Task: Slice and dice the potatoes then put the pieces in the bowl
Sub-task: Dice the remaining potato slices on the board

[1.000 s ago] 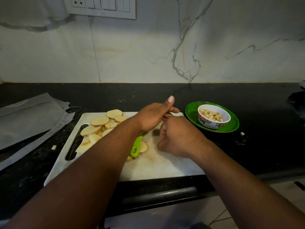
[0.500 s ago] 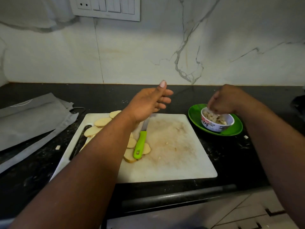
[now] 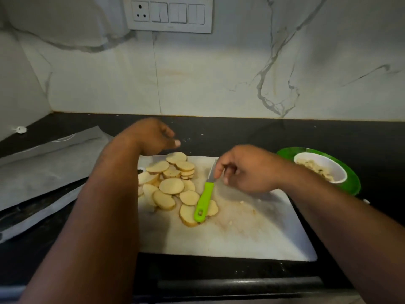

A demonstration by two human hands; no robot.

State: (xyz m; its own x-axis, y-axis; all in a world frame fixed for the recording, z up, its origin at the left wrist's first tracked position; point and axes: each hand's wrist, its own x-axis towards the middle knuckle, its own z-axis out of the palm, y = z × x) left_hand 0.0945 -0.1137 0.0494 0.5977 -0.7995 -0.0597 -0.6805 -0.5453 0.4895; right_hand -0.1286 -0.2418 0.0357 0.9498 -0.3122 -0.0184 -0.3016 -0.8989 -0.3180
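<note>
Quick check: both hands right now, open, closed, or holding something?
Left hand: open, fingers loosely curled, holding nothing, above the potato slices.
Right hand: open, empty, fingertips at the knife blade, not gripping it.

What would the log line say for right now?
left hand empty over slices | right hand reaching for knife on board | bowl holds diced bits

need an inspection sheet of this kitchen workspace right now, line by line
surface: black counter, white cutting board with small potato bits
job's things: potato slices piled on the board's left; green-handled knife lying on the board, handle partly over slices; bowl with diced pieces, on a green plate
clutter: grey bag at left
hands: left hand above the board's far edge, empty; right hand by the blade, grip unclear
cables: nothing seen
surroundings: marble wall, switch panel
</note>
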